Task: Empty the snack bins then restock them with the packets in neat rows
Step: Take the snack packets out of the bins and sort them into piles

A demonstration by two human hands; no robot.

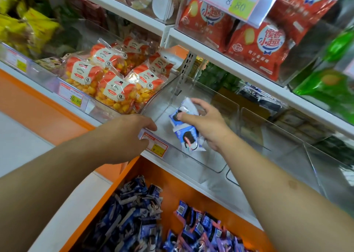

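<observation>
Shop: price tags (232,3) on stocked snack shelves (220,60).

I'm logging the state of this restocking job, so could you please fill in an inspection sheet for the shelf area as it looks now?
Surface: white shelf carrying clear bins, orange tray below it.
Job's things: clear bin holds nothing but the blue-and-white packets in the right hand; loose blue packets piled in the tray.
Clutter: nothing seen.
Fingers: right hand's curl round the packets inside the bin; left hand grips the bin's front edge at its price label.
Cables: nothing seen.
Surroundings: orange crisp bags in the neighbouring bin, red bags above, yellow and green bags blurred at the edges.
</observation>
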